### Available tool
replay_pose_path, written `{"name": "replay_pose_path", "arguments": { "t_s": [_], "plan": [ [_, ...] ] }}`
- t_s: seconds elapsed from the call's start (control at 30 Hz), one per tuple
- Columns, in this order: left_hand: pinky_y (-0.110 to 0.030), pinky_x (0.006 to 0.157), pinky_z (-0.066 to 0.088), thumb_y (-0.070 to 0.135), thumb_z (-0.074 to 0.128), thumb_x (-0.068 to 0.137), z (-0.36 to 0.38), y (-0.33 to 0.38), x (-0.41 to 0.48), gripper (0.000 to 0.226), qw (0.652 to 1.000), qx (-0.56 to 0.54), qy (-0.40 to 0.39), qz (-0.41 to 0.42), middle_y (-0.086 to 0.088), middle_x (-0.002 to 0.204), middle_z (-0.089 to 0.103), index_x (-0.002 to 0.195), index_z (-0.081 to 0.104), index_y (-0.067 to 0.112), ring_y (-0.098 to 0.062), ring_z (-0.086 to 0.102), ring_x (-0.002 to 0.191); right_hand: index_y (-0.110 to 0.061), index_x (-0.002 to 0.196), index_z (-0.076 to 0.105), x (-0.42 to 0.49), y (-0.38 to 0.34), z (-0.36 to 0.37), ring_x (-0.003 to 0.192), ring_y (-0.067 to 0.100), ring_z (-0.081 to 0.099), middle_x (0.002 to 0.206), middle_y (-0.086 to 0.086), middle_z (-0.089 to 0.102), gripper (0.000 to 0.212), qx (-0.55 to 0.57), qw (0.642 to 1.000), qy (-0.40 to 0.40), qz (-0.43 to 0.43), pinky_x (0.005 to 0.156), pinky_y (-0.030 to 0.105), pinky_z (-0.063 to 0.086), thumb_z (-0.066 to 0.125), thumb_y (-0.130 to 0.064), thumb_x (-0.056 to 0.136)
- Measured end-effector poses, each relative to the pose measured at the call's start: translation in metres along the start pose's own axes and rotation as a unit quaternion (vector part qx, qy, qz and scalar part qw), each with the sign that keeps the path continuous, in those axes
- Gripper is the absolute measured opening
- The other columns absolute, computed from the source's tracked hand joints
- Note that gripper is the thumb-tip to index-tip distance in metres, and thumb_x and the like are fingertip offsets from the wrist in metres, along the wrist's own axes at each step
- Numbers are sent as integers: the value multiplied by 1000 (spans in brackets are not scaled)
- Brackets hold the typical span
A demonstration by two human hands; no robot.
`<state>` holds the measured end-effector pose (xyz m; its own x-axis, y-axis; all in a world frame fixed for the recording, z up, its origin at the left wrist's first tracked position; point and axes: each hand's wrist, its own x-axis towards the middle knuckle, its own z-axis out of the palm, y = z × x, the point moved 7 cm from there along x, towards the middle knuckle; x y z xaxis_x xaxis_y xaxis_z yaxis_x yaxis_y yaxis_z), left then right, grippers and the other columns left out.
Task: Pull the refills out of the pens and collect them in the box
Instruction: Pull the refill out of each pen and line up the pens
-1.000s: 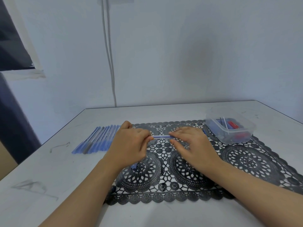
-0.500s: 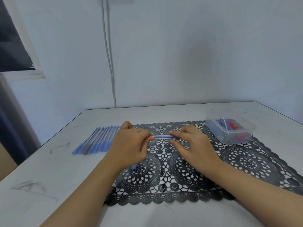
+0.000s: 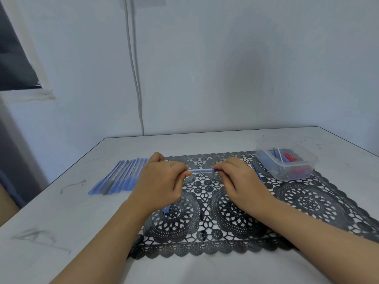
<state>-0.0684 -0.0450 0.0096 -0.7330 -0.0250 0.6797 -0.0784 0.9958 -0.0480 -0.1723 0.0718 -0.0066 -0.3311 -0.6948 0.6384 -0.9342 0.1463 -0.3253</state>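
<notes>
A blue pen (image 3: pixel 202 171) is held level above the black lace mat (image 3: pixel 307 201). My left hand (image 3: pixel 162 181) grips its left end, and my right hand (image 3: pixel 240 181) pinches its right end. Only the middle stretch of the barrel shows between my fingers. A row of several blue pens (image 3: pixel 121 177) lies on the table left of my left hand. The clear plastic box (image 3: pixel 287 163) stands at the mat's far right corner with refills and red and blue parts inside.
A thin blue piece (image 3: pixel 257 172) lies on the mat between my right hand and the box. A small blue part (image 3: pixel 166 210) sits under my left wrist. The white table (image 3: pixel 61 222) meets a wall at the back, where a cable (image 3: pixel 135 78) hangs down.
My right hand has shifted slightly rightward along the pen, so a little more of the barrel shows between my hands. My left hand has stayed in place.
</notes>
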Motion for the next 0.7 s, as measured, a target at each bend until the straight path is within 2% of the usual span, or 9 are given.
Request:
{"name": "replay_pose_path", "arguments": {
  "t_s": [0.13, 0.27, 0.37, 0.53, 0.63, 0.7],
  "plan": [
    [-28, 67, 27, 32, 41, 89, 0, -1, 0, 28, 1000, -8, 0, -5, 11, 57, 58, 75, 62, 22, -12, 41, 44, -3, 104, 65, 1, -5, -2, 80, 3, 42, 84, 2, 59, 40, 1, 1000, -1, -24, 76, 11, 31, 35, -24, 88],
    [-28, 67, 28, 31, 41, 90, -1, -1, 0, 27, 1000, -20, 3, -9, 11, 56, 57, 75, 61, 22, -11, 39, 45, -2, 102, 66, 2, -6, -6, 77, -4, 35, 81, -9, 47, 35, 23, 999, 22, -38, 75, 9, 32, 39, -19, 88],
    [-29, 68, 28, 29, 41, 90, -4, 0, 0, 25, 999, -29, 15, -10, 11, 58, 57, 75, 59, 21, -11, 38, 47, 0, 100, 67, 3, -7, -11, 73, -5, 34, 77, -11, 43, 23, 35, 997, 42, -49, 72, 1, 32, 50, -7, 86],
    [-27, 67, 25, 27, 42, 89, -8, 1, -1, 23, 999, -33, 33, -8, 11, 58, 55, 75, 59, 19, -10, 34, 48, 1, 102, 66, 3, -13, -15, 72, -6, 37, 76, -11, 45, 36, 54, 994, 58, -74, 71, 0, 32, 42, -22, 89],
    [-27, 68, 25, 28, 41, 89, -6, 0, 0, 24, 999, -24, 26, -5, 11, 60, 57, 76, 60, 20, -10, 37, 49, -6, 108, 66, 2, -8, -11, 77, -11, 41, 75, -21, 41, 39, 63, 995, 48, -55, 72, 1, 31, 39, -28, 90],
    [-27, 68, 26, 28, 41, 89, -5, 0, 0, 24, 1000, -18, 23, -3, 11, 61, 59, 76, 60, 20, -10, 38, 49, -11, 117, 62, 1, -3, -9, 80, -8, 43, 76, -18, 43, 39, 73, 996, 41, -32, 72, 5, 32, 37, -27, 92]
  ]
}}
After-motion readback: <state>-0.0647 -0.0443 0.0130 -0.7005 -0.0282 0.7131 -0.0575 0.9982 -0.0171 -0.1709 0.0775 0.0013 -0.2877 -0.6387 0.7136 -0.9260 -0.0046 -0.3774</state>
